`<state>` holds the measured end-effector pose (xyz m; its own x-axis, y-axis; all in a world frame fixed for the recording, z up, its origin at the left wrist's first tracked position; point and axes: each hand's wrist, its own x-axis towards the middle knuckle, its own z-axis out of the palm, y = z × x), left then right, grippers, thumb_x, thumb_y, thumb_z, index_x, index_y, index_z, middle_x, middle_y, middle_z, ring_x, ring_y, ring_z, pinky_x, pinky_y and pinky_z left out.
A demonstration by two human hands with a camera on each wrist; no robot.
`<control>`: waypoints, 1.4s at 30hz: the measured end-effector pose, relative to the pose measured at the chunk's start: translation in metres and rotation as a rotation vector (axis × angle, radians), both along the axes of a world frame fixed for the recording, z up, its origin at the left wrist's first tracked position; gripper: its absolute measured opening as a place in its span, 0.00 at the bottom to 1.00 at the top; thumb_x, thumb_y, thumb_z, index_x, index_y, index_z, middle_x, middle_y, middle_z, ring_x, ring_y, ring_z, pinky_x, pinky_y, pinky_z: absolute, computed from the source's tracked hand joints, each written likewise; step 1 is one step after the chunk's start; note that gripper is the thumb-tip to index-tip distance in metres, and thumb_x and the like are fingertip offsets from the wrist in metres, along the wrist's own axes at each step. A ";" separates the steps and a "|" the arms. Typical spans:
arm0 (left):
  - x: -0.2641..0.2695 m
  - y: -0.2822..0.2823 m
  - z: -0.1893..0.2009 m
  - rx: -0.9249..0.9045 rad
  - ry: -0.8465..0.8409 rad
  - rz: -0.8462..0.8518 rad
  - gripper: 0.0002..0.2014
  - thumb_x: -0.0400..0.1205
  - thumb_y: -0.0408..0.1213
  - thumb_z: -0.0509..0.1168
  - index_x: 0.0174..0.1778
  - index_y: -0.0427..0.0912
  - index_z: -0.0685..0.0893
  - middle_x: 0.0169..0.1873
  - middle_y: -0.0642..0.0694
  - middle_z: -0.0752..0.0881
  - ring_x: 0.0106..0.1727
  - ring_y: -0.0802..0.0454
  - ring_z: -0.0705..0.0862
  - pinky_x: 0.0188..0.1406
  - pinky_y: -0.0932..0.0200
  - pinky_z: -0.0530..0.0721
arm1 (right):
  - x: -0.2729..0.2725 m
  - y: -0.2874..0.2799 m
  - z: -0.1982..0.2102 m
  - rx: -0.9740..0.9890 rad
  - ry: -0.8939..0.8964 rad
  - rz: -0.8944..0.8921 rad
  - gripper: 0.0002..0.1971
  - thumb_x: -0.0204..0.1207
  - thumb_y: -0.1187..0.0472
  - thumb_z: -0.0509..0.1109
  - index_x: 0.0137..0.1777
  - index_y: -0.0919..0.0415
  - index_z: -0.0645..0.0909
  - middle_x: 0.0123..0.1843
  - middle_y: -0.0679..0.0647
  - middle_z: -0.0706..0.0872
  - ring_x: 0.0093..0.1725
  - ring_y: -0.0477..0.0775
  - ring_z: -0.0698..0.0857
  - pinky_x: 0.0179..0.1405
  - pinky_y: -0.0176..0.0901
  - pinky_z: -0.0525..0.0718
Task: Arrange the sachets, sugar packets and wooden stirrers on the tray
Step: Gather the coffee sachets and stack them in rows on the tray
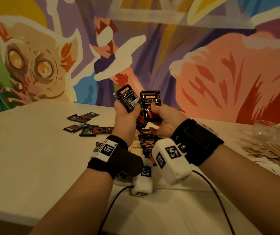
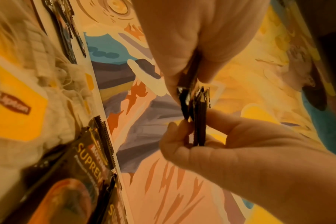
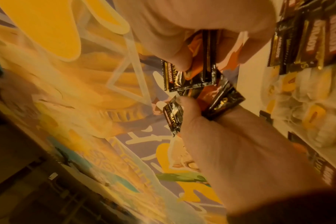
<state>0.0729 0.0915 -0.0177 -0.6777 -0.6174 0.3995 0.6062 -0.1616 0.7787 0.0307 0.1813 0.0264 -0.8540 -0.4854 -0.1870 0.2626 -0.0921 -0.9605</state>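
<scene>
Both hands are raised above the table. My left hand (image 1: 129, 108) grips a few black coffee sachets (image 1: 127, 97), one fanned out upright. Close beside it, my right hand (image 1: 152, 114) pinches another black sachet (image 1: 150, 103) by its lower half. In the left wrist view these held sachets (image 2: 199, 121) show edge-on between the two hands. Below the hands lies a row of sachets (image 1: 147, 144) next to yellow-tagged packets (image 1: 136, 146). The white tray (image 1: 120, 181) is mostly hidden by my wrists. Wooden stirrers (image 1: 268, 151) lie in a heap at the right.
Several loose sachets (image 1: 85, 124) are scattered on the white table to the left of my hands. A clear glass bowl (image 1: 268, 129) stands behind the stirrers. A painted wall runs along the table's far edge. Cables trail from the wrist cameras toward me.
</scene>
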 end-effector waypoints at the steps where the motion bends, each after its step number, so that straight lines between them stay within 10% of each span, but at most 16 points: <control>1: 0.000 0.002 0.000 0.045 0.021 -0.076 0.17 0.84 0.26 0.57 0.69 0.41 0.67 0.54 0.44 0.84 0.52 0.49 0.86 0.47 0.51 0.86 | -0.002 -0.001 0.001 -0.030 0.011 -0.009 0.07 0.83 0.61 0.62 0.42 0.53 0.75 0.42 0.53 0.80 0.43 0.52 0.80 0.36 0.49 0.74; 5: 0.005 0.002 0.002 0.270 0.031 -0.303 0.17 0.84 0.25 0.53 0.69 0.38 0.70 0.54 0.38 0.84 0.49 0.45 0.87 0.42 0.50 0.88 | -0.011 0.000 -0.001 -0.076 0.051 -0.046 0.04 0.82 0.66 0.62 0.47 0.59 0.77 0.47 0.58 0.83 0.52 0.58 0.83 0.40 0.54 0.83; 12: 0.003 -0.001 0.001 0.073 -0.106 -0.214 0.21 0.81 0.17 0.51 0.69 0.33 0.73 0.52 0.39 0.84 0.47 0.48 0.86 0.40 0.56 0.88 | -0.023 0.010 0.003 -0.007 0.313 -0.067 0.08 0.82 0.67 0.61 0.59 0.59 0.75 0.50 0.56 0.82 0.48 0.56 0.85 0.41 0.56 0.85; 23: -0.003 -0.005 -0.005 0.051 -0.053 -0.082 0.15 0.86 0.33 0.55 0.69 0.40 0.72 0.63 0.35 0.82 0.62 0.39 0.84 0.51 0.50 0.87 | -0.005 0.000 0.001 -0.072 -0.111 0.084 0.04 0.82 0.67 0.62 0.46 0.66 0.75 0.40 0.61 0.79 0.38 0.56 0.79 0.41 0.50 0.82; 26: 0.000 -0.006 -0.001 -0.025 -0.152 0.035 0.05 0.87 0.39 0.55 0.48 0.47 0.76 0.51 0.34 0.81 0.53 0.40 0.83 0.54 0.46 0.82 | -0.011 -0.001 0.004 -0.031 0.112 0.034 0.03 0.83 0.68 0.61 0.48 0.66 0.75 0.40 0.59 0.79 0.36 0.54 0.79 0.33 0.48 0.84; 29: 0.004 -0.006 0.002 -0.132 -0.260 0.002 0.13 0.88 0.44 0.50 0.57 0.42 0.77 0.46 0.48 0.83 0.50 0.51 0.82 0.46 0.58 0.80 | -0.015 0.000 0.006 0.068 0.428 0.035 0.08 0.82 0.67 0.62 0.60 0.67 0.75 0.47 0.58 0.81 0.43 0.55 0.82 0.37 0.48 0.86; 32: 0.010 -0.008 0.006 -0.169 -0.311 -0.168 0.18 0.86 0.50 0.55 0.61 0.44 0.81 0.55 0.45 0.87 0.58 0.52 0.84 0.59 0.51 0.80 | -0.013 0.001 0.006 0.126 0.569 0.075 0.12 0.82 0.67 0.63 0.63 0.66 0.74 0.55 0.60 0.83 0.52 0.58 0.84 0.51 0.54 0.85; 36: 0.014 -0.005 0.006 -0.025 -0.246 -0.364 0.14 0.85 0.44 0.60 0.63 0.44 0.81 0.53 0.45 0.88 0.52 0.53 0.87 0.40 0.62 0.86 | -0.009 -0.002 0.001 0.081 0.600 0.136 0.20 0.82 0.67 0.62 0.73 0.59 0.66 0.58 0.55 0.79 0.56 0.54 0.83 0.57 0.49 0.84; 42: 0.016 -0.004 0.004 0.197 -0.230 -0.480 0.16 0.87 0.46 0.54 0.64 0.45 0.79 0.63 0.38 0.83 0.66 0.42 0.80 0.67 0.42 0.77 | 0.004 -0.017 -0.009 0.268 0.691 0.149 0.12 0.84 0.62 0.56 0.64 0.57 0.77 0.66 0.64 0.78 0.64 0.62 0.79 0.68 0.56 0.77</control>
